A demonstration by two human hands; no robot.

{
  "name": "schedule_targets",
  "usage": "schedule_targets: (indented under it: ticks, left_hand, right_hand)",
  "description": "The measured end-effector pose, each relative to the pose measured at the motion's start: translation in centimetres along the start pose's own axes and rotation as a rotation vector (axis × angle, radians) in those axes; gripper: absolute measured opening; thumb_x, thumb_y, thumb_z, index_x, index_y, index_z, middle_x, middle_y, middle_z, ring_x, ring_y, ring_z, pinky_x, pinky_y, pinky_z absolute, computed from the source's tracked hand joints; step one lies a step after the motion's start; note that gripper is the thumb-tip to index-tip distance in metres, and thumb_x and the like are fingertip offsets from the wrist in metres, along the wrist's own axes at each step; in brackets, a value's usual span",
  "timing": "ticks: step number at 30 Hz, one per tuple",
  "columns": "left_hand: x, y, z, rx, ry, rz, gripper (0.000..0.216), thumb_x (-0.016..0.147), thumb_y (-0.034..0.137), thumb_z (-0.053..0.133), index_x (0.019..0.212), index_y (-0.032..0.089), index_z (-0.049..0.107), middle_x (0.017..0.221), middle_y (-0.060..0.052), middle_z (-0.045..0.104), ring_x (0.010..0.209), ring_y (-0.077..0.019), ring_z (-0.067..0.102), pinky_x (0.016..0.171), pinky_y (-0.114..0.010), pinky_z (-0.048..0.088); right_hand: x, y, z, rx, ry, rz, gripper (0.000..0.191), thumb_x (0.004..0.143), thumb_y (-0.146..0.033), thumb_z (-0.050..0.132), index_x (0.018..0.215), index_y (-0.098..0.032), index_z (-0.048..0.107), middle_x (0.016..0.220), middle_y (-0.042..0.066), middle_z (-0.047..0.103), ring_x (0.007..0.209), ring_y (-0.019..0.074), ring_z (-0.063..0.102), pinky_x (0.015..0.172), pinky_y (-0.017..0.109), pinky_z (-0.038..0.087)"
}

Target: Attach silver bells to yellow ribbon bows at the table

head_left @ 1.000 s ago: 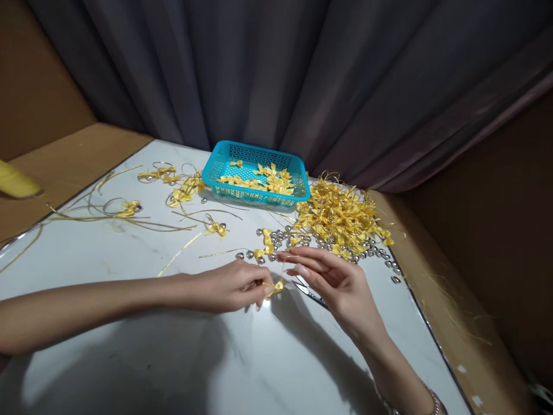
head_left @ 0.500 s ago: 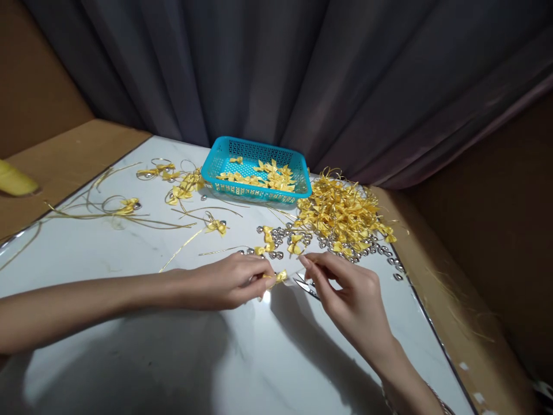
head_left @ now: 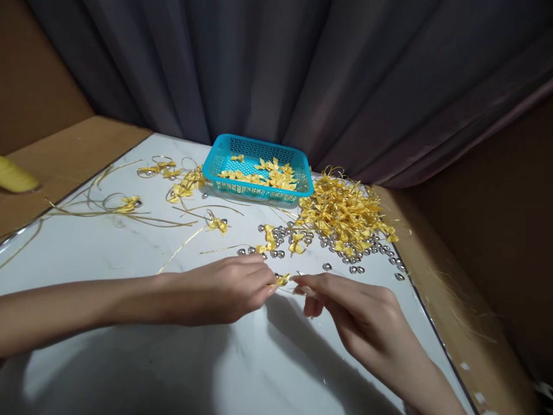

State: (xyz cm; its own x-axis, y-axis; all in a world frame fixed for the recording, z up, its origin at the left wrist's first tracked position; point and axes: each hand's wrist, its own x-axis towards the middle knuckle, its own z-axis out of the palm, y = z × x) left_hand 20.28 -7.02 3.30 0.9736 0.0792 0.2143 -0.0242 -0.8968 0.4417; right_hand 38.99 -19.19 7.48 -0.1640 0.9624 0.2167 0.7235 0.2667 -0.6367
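My left hand is closed, pinching a small yellow ribbon bow whose loops stick out past the fingertips. Just to the right, my right hand reaches in with fingertips almost at the bow. Its fingers are bent together, and a thin dark tip shows above the index finger; what they hold is mostly hidden. A faint thread seems to run between the hands. Beyond them on the table lie loose silver heart-shaped beads and more yellow bows.
A blue plastic basket with yellow bows stands at the back. To its right is a heap of bows with gold cord. Gold cords and bows spread across the left of the white table. A yellow object lies far left.
My right hand has turned palm down and dropped slightly, its fingers closer to the bow. The scissor blades seen beneath it are now mostly hidden. My left hand has rolled over, still pinching the bow.
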Motion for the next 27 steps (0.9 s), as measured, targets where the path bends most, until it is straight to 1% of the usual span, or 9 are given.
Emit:
schedule_targets:
  ticks: [3, 6, 10, 14, 17, 20, 23, 27]
  left_hand:
    - [-0.1, 0.0, 0.1, -0.01, -0.033, 0.013, 0.02, 0.092, 0.012, 0.036, 0.085, 0.015, 0.054, 0.078, -0.005, 0.057, 0.073, -0.0161, 0.05, 0.069, -0.028, 0.039]
    - [-0.2, 0.1, 0.3, 0.02, -0.079, 0.033, 0.02, 0.092, 0.012, 0.036, 0.083, 0.014, 0.054, 0.077, -0.005, 0.056, 0.072, -0.0163, 0.049, 0.068, -0.028, 0.037]
    - [0.0, 0.4, 0.2, 0.085, -0.109, 0.055, 0.022, 0.092, 0.011, 0.037, 0.078, 0.015, 0.053, 0.077, -0.005, 0.056, 0.07, -0.0158, 0.047, 0.066, -0.028, 0.036]
    - [0.0, 0.5, 0.2, 0.121, -0.124, 0.078, 0.022, 0.091, 0.01, 0.039, 0.074, 0.015, 0.052, 0.074, -0.004, 0.054, 0.067, -0.0156, 0.045, 0.064, -0.028, 0.034]
    - [-0.1, 0.4, 0.4, 0.118, -0.12, 0.087, 0.019, 0.089, 0.008, 0.04, 0.075, 0.015, 0.051, 0.074, -0.004, 0.053, 0.068, -0.0157, 0.045, 0.064, -0.028, 0.035]
    - [-0.2, 0.2, 0.7, 0.11, -0.099, 0.087, 0.019, 0.088, 0.007, 0.04, 0.075, 0.015, 0.05, 0.075, -0.004, 0.052, 0.068, -0.0156, 0.045, 0.064, -0.028, 0.036]
    - [-0.3, 0.2, 0.8, 0.111, -0.095, 0.099, 0.019, 0.089, 0.008, 0.039, 0.074, 0.015, 0.049, 0.074, -0.004, 0.052, 0.068, -0.0155, 0.045, 0.063, -0.028, 0.036]
    - [-0.2, 0.3, 1.0, 0.092, -0.111, 0.092, 0.02, 0.089, 0.009, 0.039, 0.073, 0.015, 0.049, 0.073, -0.004, 0.052, 0.067, -0.0152, 0.045, 0.062, -0.027, 0.037]
  right_hand:
    - [0.0, -0.1, 0.3, -0.032, -0.004, -0.016, 0.034, 0.08, -0.002, 0.036, 0.099, -0.019, 0.059, 0.065, 0.001, 0.063, 0.054, 0.0115, 0.059, 0.052, 0.02, 0.046]
    - [0.1, 0.0, 1.0, -0.016, 0.004, 0.036, 0.025, 0.085, -0.006, 0.037, 0.102, -0.019, 0.051, 0.068, 0.0, 0.061, 0.053, 0.0104, 0.055, 0.051, 0.019, 0.044]
    - [0.1, 0.0, 1.6, 0.038, 0.014, 0.103, 0.016, 0.09, -0.011, 0.039, 0.103, -0.021, 0.039, 0.063, -0.003, 0.056, 0.049, 0.0105, 0.046, 0.048, 0.02, 0.039]
    - [0.1, 0.0, 1.8, 0.102, 0.024, 0.149, 0.017, 0.09, -0.012, 0.038, 0.1, -0.024, 0.032, 0.058, -0.007, 0.048, 0.045, 0.0104, 0.036, 0.044, 0.02, 0.031]
    - [0.1, 0.0, 1.7, 0.126, 0.024, 0.156, 0.018, 0.089, -0.01, 0.038, 0.097, -0.024, 0.03, 0.056, -0.009, 0.043, 0.044, 0.0103, 0.031, 0.042, 0.021, 0.027]
    - [0.2, 0.0, 1.7, 0.135, 0.006, 0.167, 0.02, 0.087, -0.009, 0.038, 0.096, -0.024, 0.029, 0.055, -0.01, 0.038, 0.045, 0.01, 0.029, 0.042, 0.021, 0.025]
    - [0.3, 0.0, 1.8, 0.145, -0.012, 0.177, 0.022, 0.086, -0.007, 0.037, 0.097, -0.025, 0.029, 0.055, -0.01, 0.038, 0.044, 0.0097, 0.03, 0.043, 0.021, 0.024]
    - [0.5, 0.3, 2.5, 0.158, -0.098, 0.191, 0.027, 0.084, -0.005, 0.036, 0.1, -0.024, 0.027, 0.058, -0.009, 0.043, 0.045, 0.0102, 0.034, 0.045, 0.021, 0.025]
